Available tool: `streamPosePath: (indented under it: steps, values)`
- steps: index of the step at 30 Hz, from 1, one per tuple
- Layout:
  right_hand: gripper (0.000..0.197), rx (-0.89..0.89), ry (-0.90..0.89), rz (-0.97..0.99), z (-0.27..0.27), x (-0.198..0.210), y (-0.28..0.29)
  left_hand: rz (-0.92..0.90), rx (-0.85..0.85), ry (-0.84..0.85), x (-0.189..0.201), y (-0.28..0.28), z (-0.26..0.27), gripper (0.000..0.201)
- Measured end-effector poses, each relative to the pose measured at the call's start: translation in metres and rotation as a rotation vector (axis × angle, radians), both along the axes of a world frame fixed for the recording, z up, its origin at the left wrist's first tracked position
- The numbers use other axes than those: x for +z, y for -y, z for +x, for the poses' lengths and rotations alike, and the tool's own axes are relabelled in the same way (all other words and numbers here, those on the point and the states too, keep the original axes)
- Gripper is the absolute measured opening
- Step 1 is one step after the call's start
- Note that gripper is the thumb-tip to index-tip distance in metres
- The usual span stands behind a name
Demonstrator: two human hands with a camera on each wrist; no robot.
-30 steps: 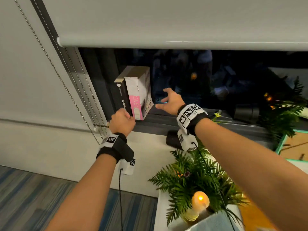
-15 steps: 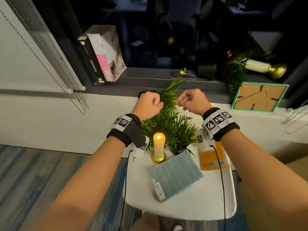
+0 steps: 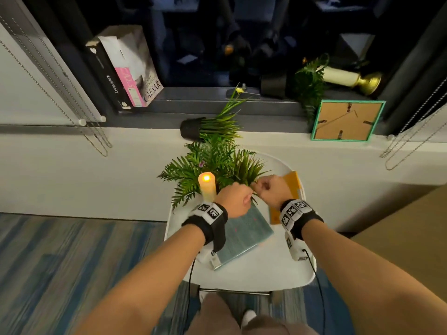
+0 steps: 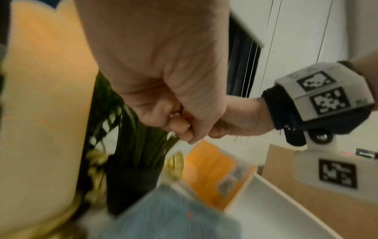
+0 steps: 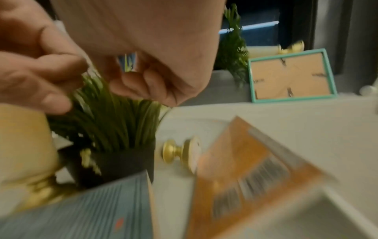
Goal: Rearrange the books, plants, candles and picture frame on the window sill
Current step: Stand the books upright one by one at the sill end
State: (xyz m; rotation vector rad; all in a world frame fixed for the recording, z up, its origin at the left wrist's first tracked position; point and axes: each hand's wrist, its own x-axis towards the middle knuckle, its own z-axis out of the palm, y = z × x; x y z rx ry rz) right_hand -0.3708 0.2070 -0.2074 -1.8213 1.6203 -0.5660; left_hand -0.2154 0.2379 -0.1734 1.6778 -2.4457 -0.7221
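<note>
Both hands hover close together over the small white table (image 3: 254,272), fingers curled, with nothing seen in them. My left hand (image 3: 242,201) is beside the lit candle (image 3: 206,187), above the blue-grey book (image 3: 244,233). My right hand (image 3: 261,189) is just over the blades of the grass plant (image 5: 114,119) in its black pot, with the orange book (image 3: 290,182) under its wrist. On the sill, three books (image 3: 125,68) lean at the left. A potted plant (image 3: 193,128) lies tipped in the middle. At the right are a teal picture frame (image 3: 348,120), back outward, and a fallen candle (image 3: 348,77).
A fern (image 3: 183,170) stands on the table behind the candle. A gold candle holder (image 5: 180,155) lies on its side between the pot and the orange book. Another tipped black pot with fern (image 3: 273,85) lies on the sill. Blind chains (image 3: 96,136) hang at both ends.
Both hands have left the books on the sill and come down to the table, meeting over the grass plant. The right hand has curled its fingers. The head has tilted down.
</note>
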Motion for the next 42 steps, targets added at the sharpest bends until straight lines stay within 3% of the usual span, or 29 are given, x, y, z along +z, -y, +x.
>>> streamPosePath:
  steps: [4,5,8,12,18,22,33,39,42]
  values:
    - [0.036,-0.148,-0.054,0.018,-0.012,-0.021,-0.021,0.051,-0.04,0.07,-0.033,-0.017,0.003,0.004]
    - [0.033,-0.177,-0.075,0.023,-0.013,-0.025,-0.024,0.068,-0.041,0.087,-0.039,-0.019,0.004,0.007]
    - [0.019,-0.184,-0.183,0.162,-0.011,-0.036,-0.028,0.111,-0.041,0.142,-0.052,-0.02,0.003,0.025]
    - [0.035,-0.028,-0.392,0.455,-0.002,-0.061,-0.03,0.195,-0.026,0.17,-0.071,-0.022,0.001,0.038]
    - [0.057,0.001,-0.382,0.504,0.004,-0.071,-0.033,0.32,-0.03,0.263,-0.08,-0.022,0.002,0.089]
    - [0.062,-0.001,-0.387,0.537,0.003,-0.071,-0.025,0.396,-0.008,0.265,-0.084,-0.023,-0.003,0.105]
    - [0.083,0.008,-0.5,0.556,0.007,-0.073,-0.022,0.251,-0.012,0.546,-0.099,-0.038,-0.018,0.126]
    - [0.072,0.085,-0.533,0.585,0.0,-0.064,-0.022,0.172,-0.043,0.591,-0.095,-0.035,-0.019,0.13]
    - [0.06,0.076,-0.418,0.607,-0.007,-0.055,-0.021,0.143,0.028,0.527,-0.084,-0.039,-0.023,0.114]
